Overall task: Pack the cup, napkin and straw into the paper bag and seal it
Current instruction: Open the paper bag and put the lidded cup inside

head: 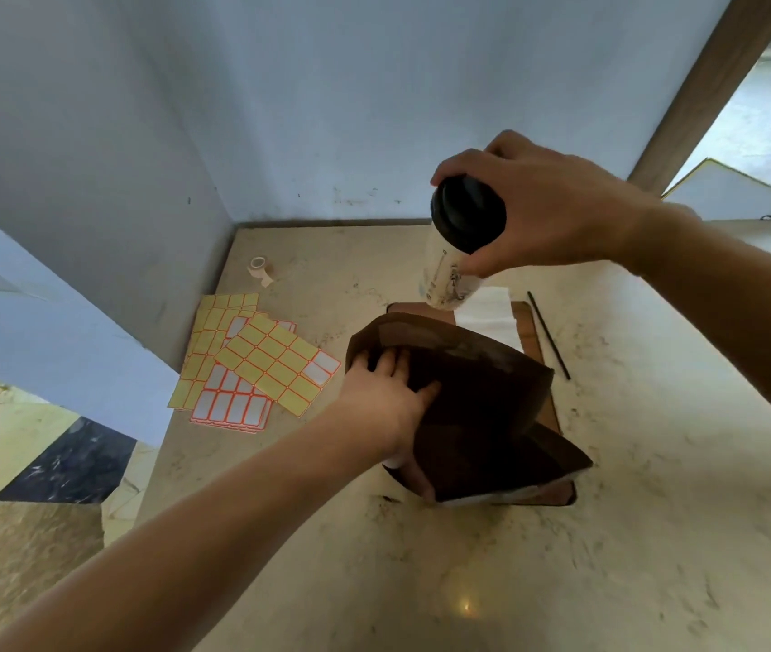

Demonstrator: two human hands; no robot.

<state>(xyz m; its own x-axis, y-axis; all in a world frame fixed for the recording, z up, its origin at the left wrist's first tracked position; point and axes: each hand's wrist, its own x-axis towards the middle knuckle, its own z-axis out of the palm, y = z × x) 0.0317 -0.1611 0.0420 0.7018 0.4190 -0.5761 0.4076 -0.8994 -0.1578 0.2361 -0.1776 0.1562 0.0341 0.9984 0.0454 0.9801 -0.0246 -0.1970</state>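
Cup, white with a black lid, is what we are gripping in our right hand, held in the air above the far edge of the paper bag. We are wrapping fingers and thumb around its upper part just under the lid, our forearm reaching in from the right, and the cup is tilting with its base toward the bag. Our left hand is reaching in from the near left, fingers spread wide inside the brown bag's mouth, holding it open. The bag is lying on a brown board on the marble counter. We are seeing a white napkin just beyond the bag, and a thin black straw lying on the counter to the right. Sticker sheets are lying to the left, with a tape roll farther back.
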